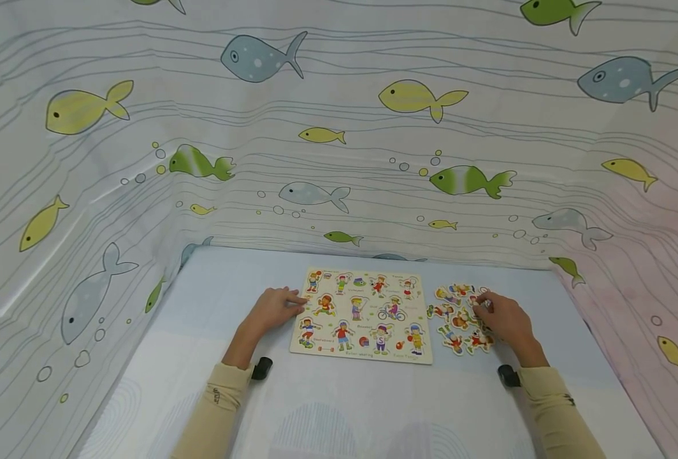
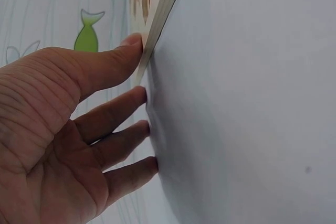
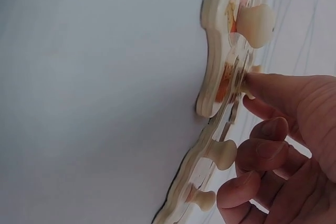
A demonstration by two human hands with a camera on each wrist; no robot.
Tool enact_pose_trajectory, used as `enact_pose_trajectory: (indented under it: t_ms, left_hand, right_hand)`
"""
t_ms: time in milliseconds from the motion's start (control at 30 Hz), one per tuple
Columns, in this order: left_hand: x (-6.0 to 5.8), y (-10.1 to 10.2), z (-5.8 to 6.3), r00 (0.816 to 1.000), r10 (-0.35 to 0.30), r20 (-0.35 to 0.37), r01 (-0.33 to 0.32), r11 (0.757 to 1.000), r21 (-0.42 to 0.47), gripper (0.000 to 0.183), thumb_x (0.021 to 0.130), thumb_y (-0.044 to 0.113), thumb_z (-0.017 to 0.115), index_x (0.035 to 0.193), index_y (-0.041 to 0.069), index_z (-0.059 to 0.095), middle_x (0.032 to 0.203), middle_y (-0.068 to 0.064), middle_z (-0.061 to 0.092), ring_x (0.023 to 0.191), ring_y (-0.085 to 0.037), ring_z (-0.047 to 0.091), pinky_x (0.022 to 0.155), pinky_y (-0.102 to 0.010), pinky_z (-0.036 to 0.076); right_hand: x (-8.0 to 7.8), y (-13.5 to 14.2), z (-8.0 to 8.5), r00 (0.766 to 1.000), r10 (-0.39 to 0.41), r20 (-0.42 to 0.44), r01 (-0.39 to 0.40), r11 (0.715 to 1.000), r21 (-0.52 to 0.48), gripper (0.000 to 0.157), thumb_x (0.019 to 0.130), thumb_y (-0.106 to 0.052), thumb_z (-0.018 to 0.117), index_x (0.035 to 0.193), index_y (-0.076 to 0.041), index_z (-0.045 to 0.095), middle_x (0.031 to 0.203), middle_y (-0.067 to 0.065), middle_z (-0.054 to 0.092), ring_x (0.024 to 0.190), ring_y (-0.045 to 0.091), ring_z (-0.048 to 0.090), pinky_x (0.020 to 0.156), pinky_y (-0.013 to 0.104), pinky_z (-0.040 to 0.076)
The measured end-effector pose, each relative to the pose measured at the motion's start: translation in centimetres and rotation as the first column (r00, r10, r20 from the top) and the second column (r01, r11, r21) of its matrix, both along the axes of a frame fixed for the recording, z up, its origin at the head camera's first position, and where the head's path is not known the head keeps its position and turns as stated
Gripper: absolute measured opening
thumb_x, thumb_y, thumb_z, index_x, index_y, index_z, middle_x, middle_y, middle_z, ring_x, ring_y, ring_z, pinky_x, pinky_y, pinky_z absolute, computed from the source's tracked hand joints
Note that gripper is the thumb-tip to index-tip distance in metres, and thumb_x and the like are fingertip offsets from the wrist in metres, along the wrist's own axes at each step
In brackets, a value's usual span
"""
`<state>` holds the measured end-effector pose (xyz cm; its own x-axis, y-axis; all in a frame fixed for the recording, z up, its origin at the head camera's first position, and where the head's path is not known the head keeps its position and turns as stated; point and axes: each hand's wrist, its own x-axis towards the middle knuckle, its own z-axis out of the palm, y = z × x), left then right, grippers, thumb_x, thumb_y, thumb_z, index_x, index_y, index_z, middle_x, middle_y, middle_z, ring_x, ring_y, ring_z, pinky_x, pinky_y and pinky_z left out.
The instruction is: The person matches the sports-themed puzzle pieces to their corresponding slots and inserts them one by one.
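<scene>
Head view: a flat board (image 1: 341,313) printed with small sporting figures lies on the bench (image 1: 402,408), nearer the far edge than the near one. Directly right of it, toward the far right corner, is a loose cluster of picture pieces (image 1: 460,320), several overlapping. The hands are well apart, one at each side. The left hand (image 1: 271,313) rests at the board's left edge, fingertips on the margin. The right hand (image 1: 508,320) reaches over the right side of the cluster, thumb and forefinger brought together at one piece. Each wrist carries a black device (image 1: 262,368) below a beige sleeve (image 1: 218,398). A fish-patterned sheet (image 1: 362,185) stands behind the bench's far edge.

Left wrist view: the thumb (image 2: 118,66) touches the board at its edge. Three fingers, spaced and slightly bent, reach down to the bench surface; this hand is not clamped on anything.

Right wrist view: thumb and forefinger pinch a pale knob (image 3: 245,92) on one piece, largely hidden behind its neighbour. Whether that piece is raised cannot be told. The remaining fingers are curled, close beside another knobbed piece (image 3: 197,174).
</scene>
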<state>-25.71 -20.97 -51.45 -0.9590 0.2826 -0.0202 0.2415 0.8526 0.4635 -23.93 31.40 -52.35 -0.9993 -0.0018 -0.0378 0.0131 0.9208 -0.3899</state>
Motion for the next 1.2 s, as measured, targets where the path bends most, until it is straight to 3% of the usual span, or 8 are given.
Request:
enact_pose_trajectory:
  t_ms: [733,1000,1200]
  left_hand:
    - [0.0,0.0,0.1,1.0,0.002,0.007,-0.002,1.0,0.002,0.026,0.091,0.027,0.072,0.114,0.015,0.075,0.132,-0.012,0.061,0.132,-0.039,0.046,0.113,-0.056,0.028]
    - [0.0,0.1,0.1,1.0,0.005,0.006,-0.005,1.0,0.006,0.026,0.091,0.027,0.072,0.114,0.015,0.075,0.132,-0.012,0.061,0.132,-0.038,0.046,0.113,-0.056,0.029]
    - [0.1,0.1,0.1,1.0,0.006,0.006,-0.006,1.0,0.008,0.026,0.091,0.027,0.072,0.114,0.015,0.075,0.132,-0.012,0.061,0.132,-0.039,0.046,0.113,-0.055,0.029]
  right_hand:
    - [0.9,-0.8,1.8,0.999,-0.008,-0.035,0.007,1.0,-0.009,0.033,0.097,-0.032,0.063,0.118,-0.007,0.062,0.073,0.003,0.052,0.062,0.019,0.047,0.048,0.031,0.033]
    - [1.7,-2.0,3.3,0.994,0.025,-0.102,-0.029,0.999,-0.032,0.032,0.096,-0.028,0.064,0.118,-0.005,0.063,0.07,0.002,0.048,0.056,0.018,0.042,0.045,0.03,0.03]
    - [1.6,-2.6,3.6,0.996,0.013,-0.084,-0.015,1.0,-0.023,0.032,0.095,-0.029,0.066,0.117,-0.006,0.063,0.073,0.004,0.049,0.061,0.02,0.044,0.048,0.031,0.031]
